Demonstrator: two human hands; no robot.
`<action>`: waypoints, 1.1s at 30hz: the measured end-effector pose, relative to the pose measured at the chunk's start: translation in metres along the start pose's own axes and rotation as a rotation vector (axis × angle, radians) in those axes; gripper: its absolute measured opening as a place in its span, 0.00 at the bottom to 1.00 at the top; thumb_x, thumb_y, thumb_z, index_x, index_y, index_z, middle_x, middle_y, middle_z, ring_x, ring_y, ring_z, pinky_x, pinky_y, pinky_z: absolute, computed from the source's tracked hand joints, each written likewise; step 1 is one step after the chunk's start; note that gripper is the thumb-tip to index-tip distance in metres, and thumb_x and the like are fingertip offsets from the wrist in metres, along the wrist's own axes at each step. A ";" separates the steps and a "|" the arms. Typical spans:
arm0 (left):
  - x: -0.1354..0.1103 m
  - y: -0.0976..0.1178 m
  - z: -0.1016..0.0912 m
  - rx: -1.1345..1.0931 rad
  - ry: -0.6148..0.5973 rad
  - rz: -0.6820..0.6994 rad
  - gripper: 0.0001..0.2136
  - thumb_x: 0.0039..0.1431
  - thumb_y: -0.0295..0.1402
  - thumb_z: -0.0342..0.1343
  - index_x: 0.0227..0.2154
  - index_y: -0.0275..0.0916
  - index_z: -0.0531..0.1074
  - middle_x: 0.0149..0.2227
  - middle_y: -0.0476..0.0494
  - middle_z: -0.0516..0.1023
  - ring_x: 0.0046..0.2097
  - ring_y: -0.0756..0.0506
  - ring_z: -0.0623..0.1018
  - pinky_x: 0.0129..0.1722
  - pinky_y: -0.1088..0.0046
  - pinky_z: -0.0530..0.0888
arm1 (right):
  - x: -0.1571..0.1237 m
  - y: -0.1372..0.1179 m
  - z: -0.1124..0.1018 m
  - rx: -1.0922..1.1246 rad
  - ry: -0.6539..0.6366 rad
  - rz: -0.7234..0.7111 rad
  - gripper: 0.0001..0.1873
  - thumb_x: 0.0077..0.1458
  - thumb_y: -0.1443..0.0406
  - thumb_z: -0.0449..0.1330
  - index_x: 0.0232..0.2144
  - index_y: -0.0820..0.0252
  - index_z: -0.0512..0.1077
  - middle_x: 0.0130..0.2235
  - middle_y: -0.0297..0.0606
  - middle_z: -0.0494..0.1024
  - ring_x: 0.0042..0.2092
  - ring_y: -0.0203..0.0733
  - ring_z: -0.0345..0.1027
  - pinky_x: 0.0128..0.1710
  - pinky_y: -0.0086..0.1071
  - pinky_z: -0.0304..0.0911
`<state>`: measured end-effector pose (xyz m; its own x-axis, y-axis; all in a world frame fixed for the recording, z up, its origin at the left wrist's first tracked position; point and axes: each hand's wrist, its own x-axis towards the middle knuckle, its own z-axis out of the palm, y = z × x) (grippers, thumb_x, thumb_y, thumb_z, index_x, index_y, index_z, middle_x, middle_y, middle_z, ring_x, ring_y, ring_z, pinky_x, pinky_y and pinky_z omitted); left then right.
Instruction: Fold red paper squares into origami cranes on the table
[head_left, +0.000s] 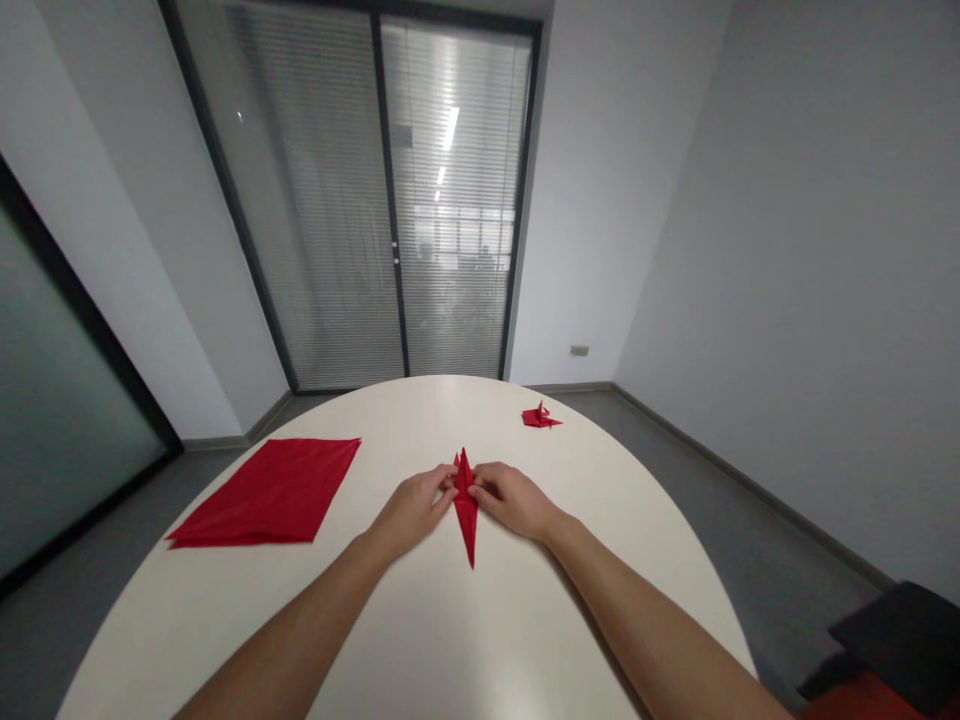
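Left hand [416, 508] (L): narrow, pinching the L edge of the slim, red, spindle-shaped folded-paper piece [466, 515] btwn thumb and fingers. Right hand [514, 497] (R): likewise narrow, thumb and fingers on the R edge of the same pc. Exact fingertip pressure: cannot tell.

Pos. of pc.: directly btwn both hands, touching each; neither hand is clearly nearer. Orientation: long axis runs near-to-far, approx. square to the line joining the hands. Near end: single sharp tip, pointing back toward the wearer, btwn the forearms, clear of all fingers. Far end: split, w/ a tall point and a shorter one on its L side. Grip pts. sit on the far half, i.e. above the long near tip.

Outward, L side: flat, red, four-sided paper sheets [274, 492], apart from L hand, near the tabletop's L edge; more than one layer shows at the near L corner. Outward, far R: small, red, folded-paper figure w/ pointed projections [539, 416], beyond R hand, not touched. Support: round, off-white, smooth tabletop [495, 630], under all pcs.
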<state>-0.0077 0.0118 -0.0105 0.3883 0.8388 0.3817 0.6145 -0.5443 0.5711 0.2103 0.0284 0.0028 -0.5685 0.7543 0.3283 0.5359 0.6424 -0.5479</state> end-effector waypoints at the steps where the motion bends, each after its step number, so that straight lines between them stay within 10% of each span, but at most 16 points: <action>1: 0.000 -0.001 0.001 -0.014 0.008 0.000 0.15 0.65 0.29 0.53 0.54 0.44 0.70 0.42 0.45 0.82 0.45 0.44 0.81 0.47 0.68 0.75 | 0.000 0.001 0.001 -0.011 0.000 0.014 0.08 0.63 0.66 0.56 0.31 0.59 0.73 0.34 0.37 0.77 0.37 0.40 0.67 0.39 0.31 0.59; 4: -0.001 -0.004 0.004 -0.085 0.024 0.007 0.25 0.63 0.28 0.55 0.62 0.45 0.61 0.50 0.44 0.80 0.49 0.45 0.80 0.51 0.66 0.76 | 0.000 0.005 0.005 -0.035 0.019 0.072 0.06 0.61 0.66 0.58 0.40 0.59 0.74 0.38 0.39 0.78 0.39 0.42 0.69 0.39 0.32 0.60; 10: -0.001 -0.009 0.006 -0.069 0.055 0.105 0.27 0.63 0.26 0.54 0.64 0.47 0.60 0.65 0.40 0.65 0.58 0.43 0.76 0.58 0.61 0.74 | -0.003 0.007 0.008 0.008 0.048 0.067 0.32 0.62 0.67 0.58 0.66 0.55 0.56 0.46 0.42 0.80 0.40 0.43 0.71 0.42 0.34 0.65; 19: 0.000 -0.003 0.002 0.037 -0.027 0.093 0.11 0.65 0.27 0.54 0.45 0.42 0.78 0.50 0.42 0.79 0.53 0.42 0.76 0.57 0.61 0.72 | -0.002 0.016 0.015 -0.089 0.024 -0.042 0.20 0.63 0.66 0.56 0.57 0.57 0.74 0.62 0.48 0.70 0.63 0.52 0.63 0.63 0.47 0.58; 33: -0.001 0.001 -0.001 0.072 -0.024 0.070 0.11 0.66 0.31 0.54 0.46 0.43 0.79 0.50 0.44 0.81 0.52 0.43 0.77 0.55 0.64 0.72 | -0.002 0.002 0.003 -0.109 -0.017 0.028 0.13 0.63 0.64 0.58 0.48 0.54 0.78 0.48 0.40 0.81 0.51 0.46 0.72 0.51 0.36 0.64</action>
<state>-0.0088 0.0104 -0.0095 0.4483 0.7991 0.4006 0.6325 -0.6002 0.4896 0.2109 0.0282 -0.0012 -0.5624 0.7704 0.3003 0.6159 0.6327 -0.4694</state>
